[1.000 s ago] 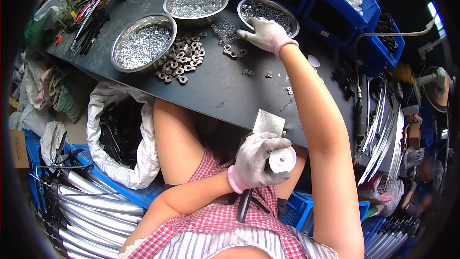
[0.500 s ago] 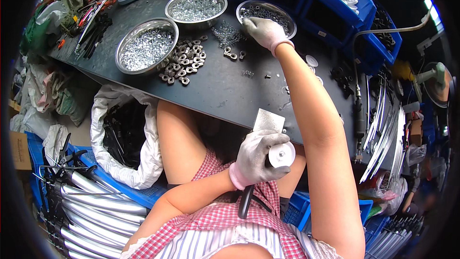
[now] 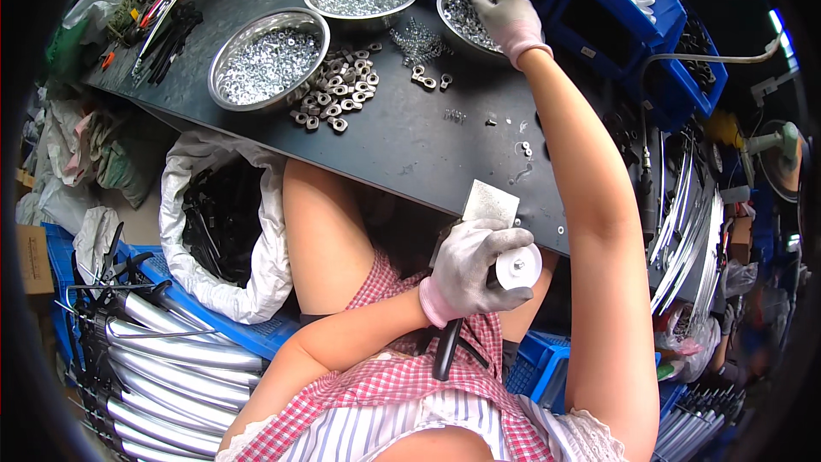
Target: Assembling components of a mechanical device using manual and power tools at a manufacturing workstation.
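Observation:
My left hand (image 3: 472, 272), in a grey-white work glove, is closed round a white round disc (image 3: 518, 269) with a small metal stud at its centre. A black bar (image 3: 445, 351) sticks out below that hand; whether it joins the disc is hidden. Just beyond the fingers, at the table edge, is a square metal plate (image 3: 491, 204). My right hand (image 3: 511, 19), gloved too, reaches over the far right steel bowl (image 3: 445, 10) of small metal nuts. Its fingers are bent together at the nuts, and what they hold is too small to make out.
Two more steel bowls, one left (image 3: 224, 96) and one behind (image 3: 363, 15), hold small shiny parts. Loose metal nut-like pieces (image 3: 338, 90) and springs (image 3: 419, 44) lie between. Blue bins (image 3: 633, 26) line the back right. A white sack (image 3: 175, 239) stands left of my legs.
My right hand has shifted from the near left side of the bowl toward its right side. The whole view has tilted slightly; my left hand keeps its hold on the white disc.

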`<state>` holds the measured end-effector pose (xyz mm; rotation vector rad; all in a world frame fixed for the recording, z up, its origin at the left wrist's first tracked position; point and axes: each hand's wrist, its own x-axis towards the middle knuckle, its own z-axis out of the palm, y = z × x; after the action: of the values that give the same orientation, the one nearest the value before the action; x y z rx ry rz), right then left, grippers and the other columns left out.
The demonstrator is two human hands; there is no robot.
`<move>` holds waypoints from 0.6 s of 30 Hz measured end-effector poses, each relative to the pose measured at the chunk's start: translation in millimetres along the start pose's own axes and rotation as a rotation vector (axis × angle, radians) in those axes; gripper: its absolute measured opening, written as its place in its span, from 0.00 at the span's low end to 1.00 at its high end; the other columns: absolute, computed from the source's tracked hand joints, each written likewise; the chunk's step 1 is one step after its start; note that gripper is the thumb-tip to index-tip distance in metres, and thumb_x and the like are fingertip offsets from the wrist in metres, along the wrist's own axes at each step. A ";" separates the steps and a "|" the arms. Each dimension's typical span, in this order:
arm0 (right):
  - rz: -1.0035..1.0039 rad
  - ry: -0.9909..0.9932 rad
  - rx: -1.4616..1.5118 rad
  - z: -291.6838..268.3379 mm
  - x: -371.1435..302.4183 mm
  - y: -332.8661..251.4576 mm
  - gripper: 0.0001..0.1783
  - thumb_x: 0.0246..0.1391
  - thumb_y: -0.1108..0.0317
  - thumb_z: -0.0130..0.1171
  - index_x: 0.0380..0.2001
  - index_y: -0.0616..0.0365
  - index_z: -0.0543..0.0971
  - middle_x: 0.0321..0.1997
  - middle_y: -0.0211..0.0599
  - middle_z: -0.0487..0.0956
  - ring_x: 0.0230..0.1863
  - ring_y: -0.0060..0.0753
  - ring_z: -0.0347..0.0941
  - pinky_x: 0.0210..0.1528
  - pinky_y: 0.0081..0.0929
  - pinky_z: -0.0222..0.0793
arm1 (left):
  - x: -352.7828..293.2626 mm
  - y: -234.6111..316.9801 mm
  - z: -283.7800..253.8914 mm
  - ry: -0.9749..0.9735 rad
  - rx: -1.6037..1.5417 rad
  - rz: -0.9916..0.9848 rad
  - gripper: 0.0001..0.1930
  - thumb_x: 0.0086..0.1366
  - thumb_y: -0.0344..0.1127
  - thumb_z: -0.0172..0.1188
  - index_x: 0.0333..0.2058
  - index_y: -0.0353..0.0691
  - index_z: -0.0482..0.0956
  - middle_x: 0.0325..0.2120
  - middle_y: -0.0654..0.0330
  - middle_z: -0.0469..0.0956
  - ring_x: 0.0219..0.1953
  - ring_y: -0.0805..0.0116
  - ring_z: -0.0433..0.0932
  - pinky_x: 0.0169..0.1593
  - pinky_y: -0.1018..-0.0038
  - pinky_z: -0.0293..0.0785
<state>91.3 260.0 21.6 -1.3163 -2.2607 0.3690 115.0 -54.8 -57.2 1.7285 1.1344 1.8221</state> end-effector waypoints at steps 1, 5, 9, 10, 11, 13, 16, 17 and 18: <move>0.023 0.071 0.124 -6.3 -0.2 9.3 0.24 0.58 0.50 0.52 0.46 0.57 0.82 0.42 0.47 0.84 0.45 0.46 0.81 0.51 0.36 0.73 | 2.8 1.2 1.2 -0.009 -0.001 0.017 0.32 0.42 0.44 0.75 0.48 0.42 0.75 0.34 0.55 0.81 0.40 0.51 0.81 0.46 0.58 0.74; -0.094 -0.110 0.389 -29.0 -91.3 -14.8 0.20 0.59 0.55 0.56 0.37 0.63 0.82 0.25 0.47 0.82 0.28 0.35 0.80 0.36 0.32 0.73 | -2.2 -5.1 -5.5 0.000 0.033 0.029 0.34 0.41 0.44 0.77 0.48 0.42 0.73 0.37 0.53 0.80 0.40 0.51 0.80 0.45 0.60 0.75; -0.228 -0.145 0.011 -11.1 -191.8 7.2 0.14 0.58 0.56 0.57 0.28 0.54 0.80 0.25 0.45 0.80 0.29 0.49 0.79 0.35 0.42 0.74 | -0.4 -4.6 -5.4 -0.018 0.064 0.050 0.34 0.45 0.48 0.76 0.49 0.42 0.73 0.39 0.53 0.80 0.42 0.51 0.80 0.48 0.61 0.74; -0.254 -0.126 -0.004 -3.2 -201.6 21.7 0.13 0.57 0.56 0.58 0.28 0.54 0.79 0.26 0.43 0.80 0.30 0.48 0.79 0.35 0.42 0.74 | 1.1 -4.3 -4.0 -0.036 0.038 0.048 0.34 0.46 0.50 0.76 0.49 0.42 0.73 0.40 0.53 0.80 0.42 0.51 0.80 0.49 0.60 0.74; -0.285 -0.111 -0.011 2.0 -206.4 27.4 0.13 0.56 0.56 0.58 0.27 0.53 0.79 0.26 0.41 0.79 0.31 0.47 0.79 0.35 0.41 0.74 | 1.8 -3.9 -2.8 -0.037 0.038 0.045 0.34 0.46 0.50 0.76 0.49 0.42 0.73 0.40 0.53 0.80 0.42 0.51 0.80 0.49 0.60 0.74; -0.331 -0.069 -0.044 3.6 -208.7 31.8 0.11 0.55 0.59 0.59 0.27 0.54 0.79 0.27 0.39 0.78 0.30 0.47 0.78 0.33 0.40 0.73 | 2.6 -2.1 -1.0 0.027 0.004 0.029 0.32 0.42 0.44 0.76 0.47 0.41 0.76 0.34 0.55 0.81 0.40 0.51 0.81 0.47 0.60 0.74; -0.349 -0.051 -0.055 5.4 -211.0 30.6 0.09 0.54 0.61 0.61 0.26 0.54 0.80 0.28 0.38 0.77 0.30 0.46 0.77 0.33 0.38 0.72 | 2.0 -0.8 0.0 0.035 -0.014 0.022 0.32 0.42 0.43 0.76 0.47 0.41 0.76 0.34 0.55 0.81 0.40 0.51 0.81 0.46 0.60 0.75; -0.319 -0.075 -0.035 6.3 -211.0 30.3 0.09 0.53 0.61 0.62 0.26 0.55 0.80 0.28 0.37 0.76 0.31 0.45 0.76 0.33 0.38 0.72 | 1.4 -1.2 0.3 0.035 -0.009 0.022 0.32 0.42 0.43 0.76 0.47 0.41 0.76 0.34 0.55 0.81 0.40 0.51 0.81 0.46 0.60 0.75; -0.322 -0.074 -0.031 7.2 -210.2 30.4 0.09 0.53 0.61 0.62 0.26 0.55 0.80 0.28 0.37 0.76 0.31 0.45 0.76 0.33 0.38 0.72 | 0.4 -1.9 0.6 0.039 -0.001 0.024 0.32 0.42 0.43 0.76 0.47 0.41 0.76 0.34 0.55 0.81 0.40 0.51 0.81 0.46 0.60 0.75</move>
<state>196.2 92.9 -57.3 -0.9430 -2.4962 0.2720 115.0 -53.1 -58.4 1.7199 1.1328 1.8785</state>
